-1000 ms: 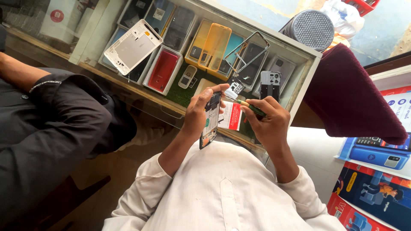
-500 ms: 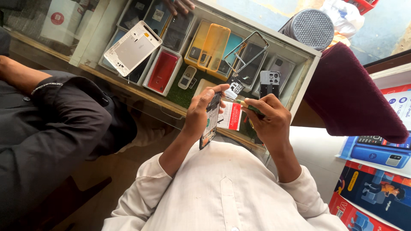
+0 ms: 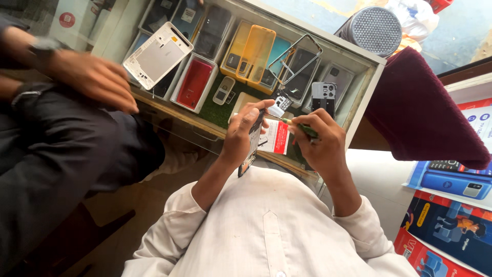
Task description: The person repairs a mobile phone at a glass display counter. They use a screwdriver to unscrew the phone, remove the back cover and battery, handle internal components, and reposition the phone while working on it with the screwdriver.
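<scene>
My left hand (image 3: pixel 241 136) grips an opened dark phone (image 3: pixel 251 146) upright by its edge, held above the glass counter. My right hand (image 3: pixel 320 143) is closed round a small green-handled screwdriver (image 3: pixel 300 128), whose thin tip points left at the top of the phone. Both hands sit close together over my white shirt, in front of a display tray (image 3: pixel 359 66).
The tray holds several phone covers: a white back panel (image 3: pixel 156 54), a red case (image 3: pixel 193 84), yellow cases (image 3: pixel 253 51). Another person's hand (image 3: pixel 95 77) and dark trouser leg (image 3: pixel 77 149) lie at left. A maroon cushion (image 3: pixel 420 113), a round grey speaker (image 3: pixel 376 31) and blue boxes (image 3: pixel 451 179) stand at right.
The other person's hand has swung into view at the left, over their knee. My hands have stayed on the phone and screwdriver with little shift.
</scene>
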The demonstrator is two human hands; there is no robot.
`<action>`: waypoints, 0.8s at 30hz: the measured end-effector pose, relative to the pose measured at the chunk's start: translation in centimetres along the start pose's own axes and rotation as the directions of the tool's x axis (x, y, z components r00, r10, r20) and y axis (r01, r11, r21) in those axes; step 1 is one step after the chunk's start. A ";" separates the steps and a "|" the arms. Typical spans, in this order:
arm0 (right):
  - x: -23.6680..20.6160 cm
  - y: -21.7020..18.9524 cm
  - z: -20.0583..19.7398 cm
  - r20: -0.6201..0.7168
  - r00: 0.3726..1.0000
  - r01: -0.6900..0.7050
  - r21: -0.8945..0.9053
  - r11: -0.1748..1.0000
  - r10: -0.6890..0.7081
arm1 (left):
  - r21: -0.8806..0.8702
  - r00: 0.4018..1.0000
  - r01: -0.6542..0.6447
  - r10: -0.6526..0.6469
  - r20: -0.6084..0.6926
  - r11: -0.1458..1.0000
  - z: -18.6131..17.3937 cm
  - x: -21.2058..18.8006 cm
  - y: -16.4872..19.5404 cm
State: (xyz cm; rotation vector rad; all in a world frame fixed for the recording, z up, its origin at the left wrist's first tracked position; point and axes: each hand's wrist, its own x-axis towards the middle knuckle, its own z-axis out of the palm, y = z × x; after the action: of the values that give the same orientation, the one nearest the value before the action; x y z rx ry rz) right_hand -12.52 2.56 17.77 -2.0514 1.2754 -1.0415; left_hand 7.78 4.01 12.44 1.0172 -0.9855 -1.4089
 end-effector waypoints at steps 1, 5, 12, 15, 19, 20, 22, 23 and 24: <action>0.0 0.2 0.0 -0.013 1.000 -0.006 -0.040 0.999 0.005 | -0.008 1.000 -0.003 0.003 0.005 1.000 0.1 0.0 -0.1; -0.1 0.7 0.1 0.013 0.999 -0.042 -0.020 0.999 0.042 | 0.011 1.000 -0.021 0.021 0.008 1.000 0.3 -0.1 -0.3; -0.4 1.7 0.2 -0.028 0.999 -0.045 0.017 0.999 0.046 | 0.069 1.000 -0.020 0.020 -0.003 0.997 0.6 -0.6 -0.5; -0.4 2.1 0.5 -0.025 0.997 -0.072 0.038 0.997 0.073 | 0.066 1.000 -0.012 0.013 -0.006 0.998 0.6 -0.5 -0.6; -0.5 2.4 0.6 0.036 0.987 -0.155 -0.020 0.988 0.156 | 0.078 1.000 -0.009 0.011 -0.026 0.997 0.9 -0.2 -0.7; -0.5 2.3 0.7 0.020 0.991 -0.135 0.045 0.990 0.134 | 0.082 1.000 -0.012 0.014 -0.024 0.997 0.8 -0.2 -0.6; -0.7 2.3 0.7 -0.011 0.994 -0.105 0.168 0.980 0.108 | 0.080 1.000 0.005 -0.003 -0.027 0.997 0.9 -0.4 -0.6; -0.7 2.3 0.7 -0.006 0.990 -0.142 0.083 0.986 0.143 | 0.075 0.999 0.013 -0.011 -0.031 0.997 1.0 -0.5 -0.6; -0.6 2.4 0.7 -0.006 0.984 -0.177 -0.004 0.984 0.177 | 0.071 0.999 0.017 -0.015 -0.033 0.997 1.0 -0.4 -0.6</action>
State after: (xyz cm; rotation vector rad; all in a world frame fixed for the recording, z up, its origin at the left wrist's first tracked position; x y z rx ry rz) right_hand -13.31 2.08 15.38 -1.8994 1.4344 -0.9649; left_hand 6.64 4.47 12.21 1.0996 -1.0120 -1.3744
